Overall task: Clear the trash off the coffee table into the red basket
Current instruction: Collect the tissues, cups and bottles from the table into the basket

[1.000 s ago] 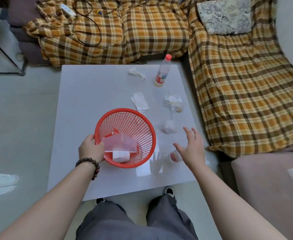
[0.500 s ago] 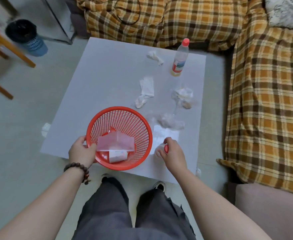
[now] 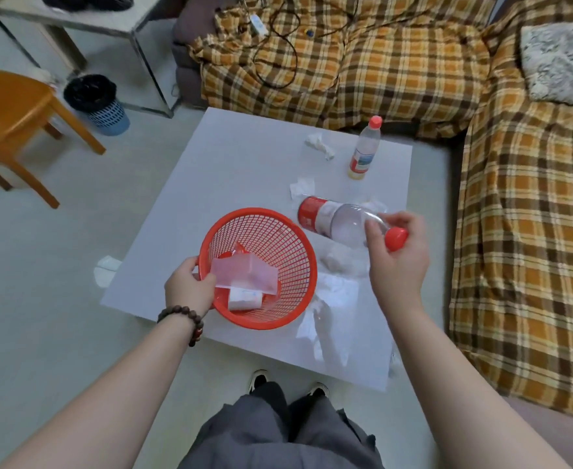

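The red mesh basket [image 3: 280,231] is tilted at the near edge of the white coffee table [image 3: 231,170], with my left hand [image 3: 187,289] gripping its near left rim. Inside it lie a clear plastic box [image 3: 244,275] and a small white packet [image 3: 244,301]. My right hand [image 3: 397,262] holds an empty clear bottle [image 3: 332,220] with a red label by its red-capped neck, lying sideways in the air just right of the basket. On the table lie crumpled tissues [image 3: 319,145], a flat tissue [image 3: 300,187], crumpled clear wrap [image 3: 341,262] and an upright red-capped bottle [image 3: 364,150].
A plaid-covered sofa [image 3: 363,62] wraps the table's far and right sides, with cables on it and a grey cushion [image 3: 562,62]. An orange chair [image 3: 11,116] and a small black-lined bin [image 3: 97,103] stand to the left. A white scrap [image 3: 106,269] lies on the floor.
My right hand has closed on the lying bottle near the table's front edge and lifted it up beside the basket. My left hand stays on the basket's rim. The camera has shifted.
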{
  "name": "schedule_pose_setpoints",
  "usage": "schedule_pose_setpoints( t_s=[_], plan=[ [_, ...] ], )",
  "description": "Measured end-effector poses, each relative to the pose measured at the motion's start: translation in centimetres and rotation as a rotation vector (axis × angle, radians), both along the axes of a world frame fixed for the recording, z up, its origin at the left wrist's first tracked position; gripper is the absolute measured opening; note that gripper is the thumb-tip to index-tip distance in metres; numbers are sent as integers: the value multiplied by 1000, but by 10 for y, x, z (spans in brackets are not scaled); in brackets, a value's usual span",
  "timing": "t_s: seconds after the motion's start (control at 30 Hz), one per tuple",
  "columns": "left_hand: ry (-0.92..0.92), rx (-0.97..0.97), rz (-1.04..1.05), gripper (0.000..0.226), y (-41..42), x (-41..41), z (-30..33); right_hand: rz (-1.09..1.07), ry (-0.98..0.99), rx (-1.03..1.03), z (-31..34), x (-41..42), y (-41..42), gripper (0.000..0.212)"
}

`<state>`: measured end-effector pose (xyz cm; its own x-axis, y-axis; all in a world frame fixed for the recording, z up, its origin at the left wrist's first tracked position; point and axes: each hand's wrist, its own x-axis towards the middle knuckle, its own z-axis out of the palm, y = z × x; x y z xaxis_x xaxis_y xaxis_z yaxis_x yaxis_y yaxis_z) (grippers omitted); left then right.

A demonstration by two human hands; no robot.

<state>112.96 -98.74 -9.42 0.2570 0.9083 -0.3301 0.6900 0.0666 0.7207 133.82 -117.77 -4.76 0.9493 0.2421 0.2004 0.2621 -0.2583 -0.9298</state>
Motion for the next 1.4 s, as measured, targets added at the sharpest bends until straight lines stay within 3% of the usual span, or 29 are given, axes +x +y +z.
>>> schedule_pose_setpoints(
  t_s=[0.23, 0.47, 0.63, 0.87, 1.17, 1.27, 1.4],
  plan=[
    [-123, -75, -130, 19, -21, 28, 17, 268, -48, -141, 2, -20, 19, 23],
    [-176, -119, -146, 14, -22, 32, 27, 253, -83, -281, -10, -13, 26, 27],
    [-171, -155, -140, 19, -15, 22, 28, 280, -144, -444, -19, -7, 30, 44],
    [-224, -238, -26, 13, 4, 8, 24, 384, 84, -546, -29, 4, 37, 75],
    [-269, -217, 22, 13, 19, 11, 21, 247, 139, -383, -25, -18, 33, 108],
    [-268, -226, 23, 8, 19, 17, 19, 207, 214, -440, -31, -30, 29, 109],
    [-258, -253, -2, 13, 12, 27, 16, 247, 332, -417, -36, -45, 26, 93]
  ],
)
